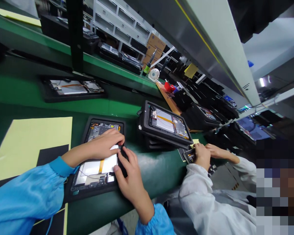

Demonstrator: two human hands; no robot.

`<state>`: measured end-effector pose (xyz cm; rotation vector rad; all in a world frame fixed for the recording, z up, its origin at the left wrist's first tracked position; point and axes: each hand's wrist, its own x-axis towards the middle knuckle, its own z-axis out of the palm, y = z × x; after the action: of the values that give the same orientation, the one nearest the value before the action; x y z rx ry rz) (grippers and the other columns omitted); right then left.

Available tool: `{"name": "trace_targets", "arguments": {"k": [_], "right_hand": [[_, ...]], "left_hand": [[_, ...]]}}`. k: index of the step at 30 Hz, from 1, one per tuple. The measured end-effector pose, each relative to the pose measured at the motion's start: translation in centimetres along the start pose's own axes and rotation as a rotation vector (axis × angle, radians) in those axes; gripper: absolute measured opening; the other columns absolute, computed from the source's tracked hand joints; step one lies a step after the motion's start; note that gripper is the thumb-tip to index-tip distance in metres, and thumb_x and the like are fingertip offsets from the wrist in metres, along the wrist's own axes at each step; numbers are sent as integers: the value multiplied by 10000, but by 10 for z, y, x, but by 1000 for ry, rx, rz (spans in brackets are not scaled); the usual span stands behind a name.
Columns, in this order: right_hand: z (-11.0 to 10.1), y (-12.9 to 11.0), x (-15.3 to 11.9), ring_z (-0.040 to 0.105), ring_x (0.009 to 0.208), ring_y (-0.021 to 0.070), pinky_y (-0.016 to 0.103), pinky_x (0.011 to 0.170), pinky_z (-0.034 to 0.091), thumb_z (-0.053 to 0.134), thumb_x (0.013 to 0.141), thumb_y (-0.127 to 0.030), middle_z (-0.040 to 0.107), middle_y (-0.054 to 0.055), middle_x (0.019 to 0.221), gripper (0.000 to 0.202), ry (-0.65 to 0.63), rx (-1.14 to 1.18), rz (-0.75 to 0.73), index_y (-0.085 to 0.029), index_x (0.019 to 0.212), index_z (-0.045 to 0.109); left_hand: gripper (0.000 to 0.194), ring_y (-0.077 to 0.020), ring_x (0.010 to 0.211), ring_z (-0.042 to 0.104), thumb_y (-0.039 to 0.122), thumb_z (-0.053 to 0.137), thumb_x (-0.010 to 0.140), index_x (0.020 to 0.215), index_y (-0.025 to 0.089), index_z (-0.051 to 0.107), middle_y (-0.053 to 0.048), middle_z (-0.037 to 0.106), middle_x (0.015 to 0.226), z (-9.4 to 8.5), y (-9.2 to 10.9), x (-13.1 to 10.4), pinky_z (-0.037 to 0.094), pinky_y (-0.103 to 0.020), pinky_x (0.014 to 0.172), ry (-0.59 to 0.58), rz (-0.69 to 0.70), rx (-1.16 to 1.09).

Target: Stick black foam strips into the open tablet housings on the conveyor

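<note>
An opened tablet [95, 168] lies in a black foam tray [98, 192] in front of me, its circuit board, white battery and orange ribbon cable exposed. My left hand [106, 143] reaches across it, fingers curled together and tips at the tablet's right edge. Whatever is between those fingertips is hidden. Just below, my right hand [131, 178] touches the same edge. Its thumb rests beside the battery, apart from the forefinger, and no held thing shows in it.
Stacked foam trays [166, 138] with another opened tablet [170, 122] stand to the right. Farther back lies a third tablet [74, 87]. Yellow sheet [39, 133] and black sheets are at left. A co-worker's hands [203, 155] work on a device at right. A metal shelf [201, 42] hangs overhead.
</note>
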<state>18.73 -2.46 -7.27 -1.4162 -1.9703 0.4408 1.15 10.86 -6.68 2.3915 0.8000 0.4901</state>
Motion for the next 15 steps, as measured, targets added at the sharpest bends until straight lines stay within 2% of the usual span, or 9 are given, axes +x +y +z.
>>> {"name": "trace_targets", "arguments": {"k": [3,5,6,8,10,11,13,15], "right_hand": [[3,5,-7,459,1430,290,485,1188,424,591,974,-236,531,129,1520,329,-12,25,18,-218,1283,702],[5,8,-14,515,1379,279,462,1164,450,582,966,-230,563,141,1475,317,51,66,92,-199,1260,696],[5,9,-16,549,1339,278,456,1138,474,584,954,-228,580,156,1444,352,91,78,143,-181,1293,668],[5,10,-16,610,1238,284,448,1061,525,595,925,-230,621,176,1365,444,127,77,246,-146,1361,603],[3,8,-9,649,1123,286,435,974,557,619,896,-241,669,161,1249,448,87,62,318,-141,1333,611],[3,7,-4,659,1070,282,425,939,562,633,880,-239,686,145,1181,404,60,55,342,-148,1274,640],[4,5,5,666,990,273,409,896,558,648,837,-210,696,115,1049,295,52,50,375,-159,1126,677],[9,5,11,668,931,258,395,869,550,628,800,-171,688,96,967,223,122,79,396,-170,1019,676]], "left_hand": [[118,-273,1038,513,181,490,860,946,189,571,-82,606,1028,3,7,2,433,-415,957,2,-30,100],[200,-274,1057,540,168,429,880,993,186,592,-96,628,1056,0,8,-1,436,-436,992,33,-13,150],[248,-278,1088,552,186,396,909,1043,183,604,-109,640,1104,-4,6,-5,431,-453,1020,82,-6,177],[357,-311,1182,555,266,327,976,1155,162,618,-151,639,1224,-12,-3,-20,396,-522,1082,256,-60,283],[476,-388,1289,513,363,277,1006,1174,109,644,-222,621,1292,-17,-16,-42,314,-633,1133,456,-223,470],[539,-428,1355,463,405,258,1006,1145,79,665,-264,604,1322,-17,-22,-54,254,-680,1158,507,-305,555],[619,-464,1443,380,489,268,979,1008,61,713,-311,591,1348,-10,-35,-77,221,-698,1184,476,-377,598],[661,-441,1446,408,596,339,934,1012,73,736,-282,601,1375,0,-44,-93,281,-656,1200,426,-438,478]]}}
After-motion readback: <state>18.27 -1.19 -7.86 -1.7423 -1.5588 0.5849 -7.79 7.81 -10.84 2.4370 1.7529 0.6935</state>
